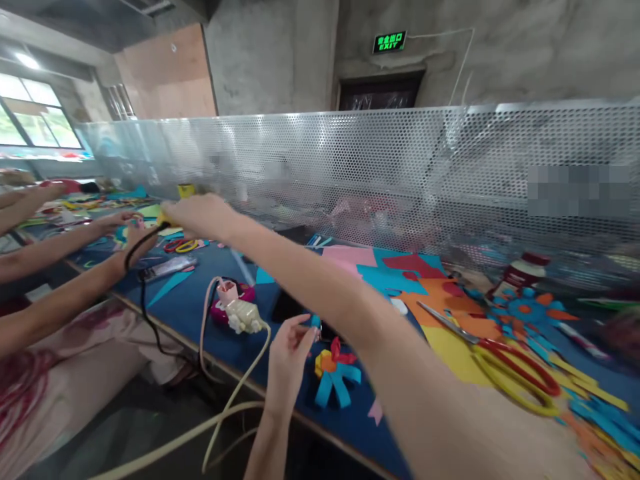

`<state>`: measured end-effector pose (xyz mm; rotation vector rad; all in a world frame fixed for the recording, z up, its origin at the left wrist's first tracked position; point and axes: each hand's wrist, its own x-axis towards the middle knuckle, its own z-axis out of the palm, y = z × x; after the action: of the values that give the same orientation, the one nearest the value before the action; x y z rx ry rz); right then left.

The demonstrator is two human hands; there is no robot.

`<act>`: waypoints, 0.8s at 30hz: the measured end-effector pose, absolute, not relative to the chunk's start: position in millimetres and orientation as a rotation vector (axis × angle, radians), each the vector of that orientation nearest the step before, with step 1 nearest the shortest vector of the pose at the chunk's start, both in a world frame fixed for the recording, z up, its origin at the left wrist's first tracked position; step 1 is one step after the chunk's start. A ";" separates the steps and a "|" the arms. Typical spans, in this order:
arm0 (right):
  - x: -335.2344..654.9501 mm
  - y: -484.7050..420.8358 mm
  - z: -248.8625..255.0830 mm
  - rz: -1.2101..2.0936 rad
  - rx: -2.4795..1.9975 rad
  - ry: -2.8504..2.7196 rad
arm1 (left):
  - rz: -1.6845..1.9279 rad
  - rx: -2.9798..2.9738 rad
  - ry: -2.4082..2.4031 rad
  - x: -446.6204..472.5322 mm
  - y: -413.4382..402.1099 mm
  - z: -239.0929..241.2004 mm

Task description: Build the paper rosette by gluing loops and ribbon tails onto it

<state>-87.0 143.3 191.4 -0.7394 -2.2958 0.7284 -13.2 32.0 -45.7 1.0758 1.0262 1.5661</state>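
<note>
My right hand [200, 215] reaches far out to the left across the blue table [190, 307]. Its fingers are closed around a yellow tool [163, 221] with a black cord [143, 293], blurred by motion. My left hand [291, 348] is at the table's near edge and pinches a small blue paper piece [316, 322] between thumb and fingers. Just right of it lies a paper flower [334, 375] with blue strips, an orange centre and a red bit.
A co-worker's arms and hands [123, 230] work at the left, close to my right hand. A white plug adapter [243, 315] with a cream cable [235, 393], red-and-yellow scissors [520, 379], cut coloured paper [430, 293] and a bottle [520, 273] lie about. A perforated metal screen [380, 167] backs the table.
</note>
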 end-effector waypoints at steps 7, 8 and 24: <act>85.0 96.9 204.8 0.550 -0.640 -2.068 | 1.561 0.948 0.910 -6.3 32.3 -25.6; 108.7 84.3 200.0 0.678 -0.650 -1.989 | 1.586 0.929 0.907 -4.9 33.6 -23.9; 296.5 -96.2 108.2 0.636 -1.365 -1.482 | 1.714 0.903 0.881 12.1 20.5 -5.9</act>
<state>296.5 -96.2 108.2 -1.3655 -1.4819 0.6355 12.1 20.5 -5.9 0.9026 0.8805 1.7144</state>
